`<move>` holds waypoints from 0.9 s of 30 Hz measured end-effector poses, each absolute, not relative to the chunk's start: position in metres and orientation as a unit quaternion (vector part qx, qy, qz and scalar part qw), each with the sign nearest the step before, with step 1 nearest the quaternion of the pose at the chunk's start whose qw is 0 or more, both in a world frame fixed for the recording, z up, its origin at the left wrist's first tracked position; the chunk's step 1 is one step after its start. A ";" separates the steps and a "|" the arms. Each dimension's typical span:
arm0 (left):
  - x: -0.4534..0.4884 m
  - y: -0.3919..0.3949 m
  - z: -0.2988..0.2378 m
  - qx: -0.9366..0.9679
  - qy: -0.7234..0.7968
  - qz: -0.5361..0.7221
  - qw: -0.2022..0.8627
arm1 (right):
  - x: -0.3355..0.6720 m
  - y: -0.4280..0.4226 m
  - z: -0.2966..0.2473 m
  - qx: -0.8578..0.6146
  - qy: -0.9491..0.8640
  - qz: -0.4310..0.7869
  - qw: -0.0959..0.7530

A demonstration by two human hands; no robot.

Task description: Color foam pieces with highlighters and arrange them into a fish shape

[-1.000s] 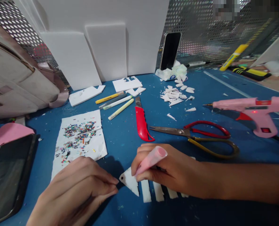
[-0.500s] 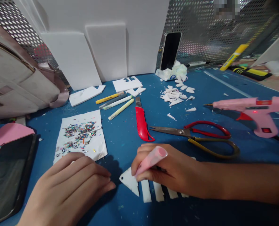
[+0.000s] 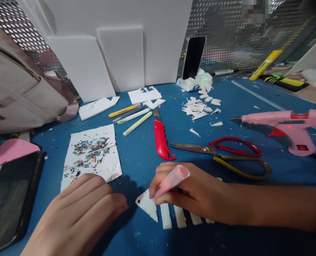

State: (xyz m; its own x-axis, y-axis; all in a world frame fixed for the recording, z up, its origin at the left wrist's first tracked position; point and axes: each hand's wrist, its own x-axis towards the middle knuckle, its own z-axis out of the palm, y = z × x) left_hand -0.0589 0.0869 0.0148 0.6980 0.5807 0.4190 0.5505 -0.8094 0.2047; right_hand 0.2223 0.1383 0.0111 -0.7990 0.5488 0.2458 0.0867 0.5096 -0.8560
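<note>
My right hand grips a pink marker with its tip down on a white foam cut-out, a pointed piece with several strips trailing under my palm. My left hand rests on the blue table just left of the cut-out, fingers loosely curled and holding nothing, a small gap between fingertips and foam. Its knuckles lie at the lower edge of a white paper strewn with coloured glitter bits.
A red utility knife, scissors and a pink glue gun lie beyond my right hand. Pens, foam scraps, white foam boards, a propped phone, a tablet and a bag surround them.
My left hand has drawn back to the left, away from the foam cut-out's tip that its fingers touched before. The right hand and marker have stayed still.
</note>
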 end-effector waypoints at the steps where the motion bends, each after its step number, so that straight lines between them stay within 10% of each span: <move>1: -0.060 0.087 0.014 0.925 0.308 0.222 0.025 | 0.222 0.138 0.011 -0.191 -0.831 0.457 0.254; 17: -0.051 0.082 0.017 0.914 0.334 0.230 0.022 | 0.223 0.138 0.009 -0.191 -0.831 0.455 0.257; 27: -0.035 0.079 0.018 0.648 0.515 0.311 0.467 | 0.222 0.137 0.010 -0.190 -0.842 0.434 0.259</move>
